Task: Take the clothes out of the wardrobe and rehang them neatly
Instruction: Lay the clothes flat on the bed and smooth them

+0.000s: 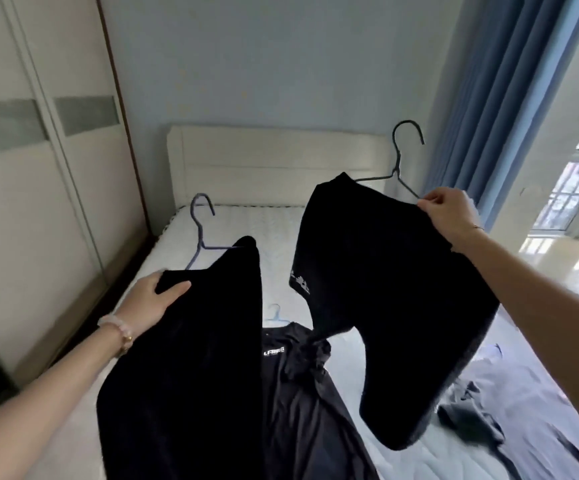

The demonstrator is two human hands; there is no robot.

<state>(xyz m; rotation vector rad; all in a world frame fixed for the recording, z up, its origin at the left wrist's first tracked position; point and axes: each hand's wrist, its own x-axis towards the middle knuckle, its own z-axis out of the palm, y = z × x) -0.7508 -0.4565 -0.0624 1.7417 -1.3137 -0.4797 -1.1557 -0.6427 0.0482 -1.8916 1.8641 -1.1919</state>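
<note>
Hanger arms mostly hidden under cloth; left garment [191,375] cut off at the bottom edge. Above the bed [281,223]: left hand [156,303] grips left garment's shoulder, bluish wire hanger [199,226] hook up, cloth hanging long-axis down. Also there, right hand [451,216] pinches black wire hanger [400,157] by its arm; right garment [385,289], matte black, hangs tilted.

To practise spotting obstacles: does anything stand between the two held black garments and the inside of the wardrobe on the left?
Yes: the wardrobe doors look shut where visible, standing between its inside and the left garment, gripped by the left hand, and the right garment, pinched by the right hand.
</note>
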